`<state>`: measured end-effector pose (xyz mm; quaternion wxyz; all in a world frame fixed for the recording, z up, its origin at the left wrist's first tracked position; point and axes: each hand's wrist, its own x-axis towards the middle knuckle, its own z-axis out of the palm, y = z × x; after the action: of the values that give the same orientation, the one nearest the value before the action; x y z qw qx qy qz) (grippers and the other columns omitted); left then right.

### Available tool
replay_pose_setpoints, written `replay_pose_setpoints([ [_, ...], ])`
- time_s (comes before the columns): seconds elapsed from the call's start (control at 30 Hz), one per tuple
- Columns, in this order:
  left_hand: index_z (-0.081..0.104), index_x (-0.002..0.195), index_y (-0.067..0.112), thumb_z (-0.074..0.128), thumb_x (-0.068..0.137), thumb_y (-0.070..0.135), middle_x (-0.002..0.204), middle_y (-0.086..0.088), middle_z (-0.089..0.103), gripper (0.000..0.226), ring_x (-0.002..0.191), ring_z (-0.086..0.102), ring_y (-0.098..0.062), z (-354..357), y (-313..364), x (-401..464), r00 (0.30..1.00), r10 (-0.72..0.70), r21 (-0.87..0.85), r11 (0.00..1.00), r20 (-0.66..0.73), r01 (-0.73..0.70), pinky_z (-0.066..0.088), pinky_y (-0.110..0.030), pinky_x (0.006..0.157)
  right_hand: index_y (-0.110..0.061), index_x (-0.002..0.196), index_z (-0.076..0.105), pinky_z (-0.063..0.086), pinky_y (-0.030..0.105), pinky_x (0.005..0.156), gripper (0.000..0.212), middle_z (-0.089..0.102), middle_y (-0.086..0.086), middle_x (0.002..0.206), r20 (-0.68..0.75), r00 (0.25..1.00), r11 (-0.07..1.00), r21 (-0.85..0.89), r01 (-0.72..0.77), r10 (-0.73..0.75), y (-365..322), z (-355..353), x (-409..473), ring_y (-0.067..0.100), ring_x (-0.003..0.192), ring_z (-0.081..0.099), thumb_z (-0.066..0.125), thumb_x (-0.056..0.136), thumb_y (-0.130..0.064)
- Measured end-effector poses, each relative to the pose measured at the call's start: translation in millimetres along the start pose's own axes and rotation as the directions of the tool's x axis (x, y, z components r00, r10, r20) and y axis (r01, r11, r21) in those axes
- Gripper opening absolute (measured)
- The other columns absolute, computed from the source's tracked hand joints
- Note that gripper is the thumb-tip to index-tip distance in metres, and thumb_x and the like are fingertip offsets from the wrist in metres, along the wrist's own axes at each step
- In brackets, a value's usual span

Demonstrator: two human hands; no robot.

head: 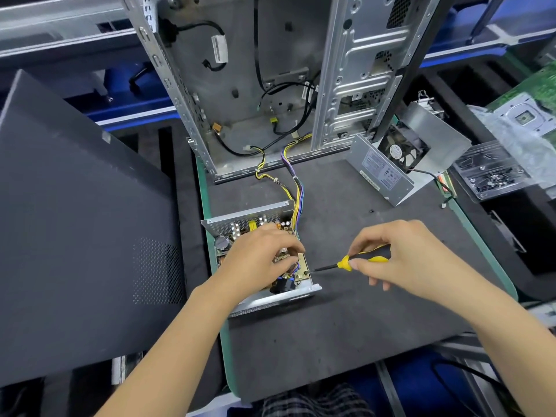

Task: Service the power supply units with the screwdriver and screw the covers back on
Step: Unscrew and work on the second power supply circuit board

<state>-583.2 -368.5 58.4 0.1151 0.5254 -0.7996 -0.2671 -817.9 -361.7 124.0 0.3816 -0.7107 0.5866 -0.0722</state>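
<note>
An open power supply unit lies on the dark mat, its circuit board bare and its wire bundle running up into the computer case. My left hand rests on the board with fingers curled over its parts, hiding the middle of it. My right hand grips a yellow-and-black screwdriver; its tip touches a screw at the board's near right corner. The removed metal cover with its fan lies at the mat's far right.
An open computer case stands at the back of the mat. A big dark side panel leans on the left. A clear tray of screws and a green motherboard lie at the right. A small loose screw lies on the mat.
</note>
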Motion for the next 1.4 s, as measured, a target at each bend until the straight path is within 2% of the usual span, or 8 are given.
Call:
replay_pose_setpoints([
  [0.23,0.073,0.105,0.025,0.068,0.09,0.022,0.098,0.016,0.069,0.016,0.096,0.049,-0.007,0.9,-0.9,0.6,1.0,0.001,-0.012,1.0,-0.002,-0.001,0.046,-0.034,0.081,-0.025,0.077,0.067,0.038,0.009,0.045,0.005,0.064,-0.019,0.055,0.018,1.0,1.0,-0.005,0.001,-0.001,1.7,1.4,1.6,0.007,0.041,0.06,0.069,0.082,-0.025],
  [0.43,0.073,0.106,0.026,0.067,0.091,0.024,0.094,0.02,0.064,0.017,0.092,0.045,-0.001,1.7,-2.6,1.5,1.0,0.011,0.008,1.0,0.006,-0.011,0.046,-0.032,0.08,-0.023,0.078,0.067,0.037,0.008,0.044,0.005,0.06,-0.03,0.057,0.023,1.0,1.0,-0.003,0.004,-0.004,2.6,2.1,2.6,0.005,0.039,0.058,0.069,0.083,-0.024],
  [0.53,0.073,0.107,0.027,0.066,0.091,0.024,0.099,0.018,0.068,0.017,0.098,0.05,-0.007,1.0,-1.3,1.9,1.0,0.011,0.022,1.0,0.007,-0.011,0.045,-0.03,0.08,-0.025,0.078,0.067,0.038,0.008,0.044,0.005,0.058,-0.036,0.059,0.03,1.0,1.0,-0.005,0.006,-0.006,2.4,2.0,3.1,0.005,0.039,0.058,0.069,0.083,-0.024],
  [0.73,0.071,0.102,0.031,0.062,0.092,0.03,0.1,0.012,0.063,0.014,0.102,0.046,-0.013,3.5,13.7,13.8,0.988,0.13,0.315,0.937,0.083,-0.149,0.018,-0.025,0.084,-0.024,0.079,0.067,0.038,0.008,0.042,0.005,0.058,-0.036,0.06,0.029,1.0,1.0,-0.002,0.007,-0.007,3.1,3.1,3.7,0.002,0.039,0.058,0.069,0.083,-0.023],
  [0.93,0.059,0.078,0.026,0.063,0.084,0.011,0.092,0.002,0.068,0.017,0.088,0.057,-0.023,13.7,30.8,41.1,0.95,-0.035,0.462,0.879,0.31,-0.119,0.033,-0.028,0.083,-0.024,0.078,0.067,0.039,0.008,0.046,0.006,0.062,-0.027,0.057,0.028,0.999,1.0,-0.012,0.017,-0.017,1.4,2.7,3.5,0.003,0.039,0.058,0.069,0.083,-0.025],
  [1.0,0.054,0.074,0.024,0.064,0.084,0.009,0.09,-0.001,0.068,0.02,0.08,0.054,-0.024,15.3,33.0,45.5,0.945,-0.059,0.493,0.862,0.321,-0.114,0.035,-0.031,0.082,-0.024,0.079,0.067,0.039,0.008,0.045,0.005,0.06,-0.032,0.057,0.036,0.999,1.0,-0.015,0.019,-0.019,1.3,2.5,4.0,0.002,0.039,0.058,0.068,0.084,-0.024],
  [1.13,0.052,0.068,0.024,0.065,0.082,0.011,0.083,0.0,0.067,0.023,0.074,0.053,-0.023,15.8,34.5,47.2,0.951,-0.062,0.519,0.848,0.302,-0.11,0.023,-0.033,0.077,-0.026,0.079,0.066,0.038,0.008,0.044,0.006,0.057,-0.037,0.059,0.041,0.999,1.0,-0.017,0.021,-0.02,1.7,3.1,4.7,0.0,0.039,0.058,0.068,0.084,-0.024],
  [1.4,0.04,0.062,0.022,0.063,0.082,0.013,0.066,0.004,0.049,0.032,0.071,0.05,-0.022,22.5,36.2,49.6,0.951,-0.111,0.543,0.837,0.288,-0.067,0.022,-0.034,0.078,-0.028,0.077,0.066,0.041,0.01,0.044,0.007,0.065,-0.017,0.057,0.029,0.999,1.0,-0.02,0.022,-0.021,1.1,4.2,6.2,0.002,0.039,0.058,0.068,0.083,-0.024],
])
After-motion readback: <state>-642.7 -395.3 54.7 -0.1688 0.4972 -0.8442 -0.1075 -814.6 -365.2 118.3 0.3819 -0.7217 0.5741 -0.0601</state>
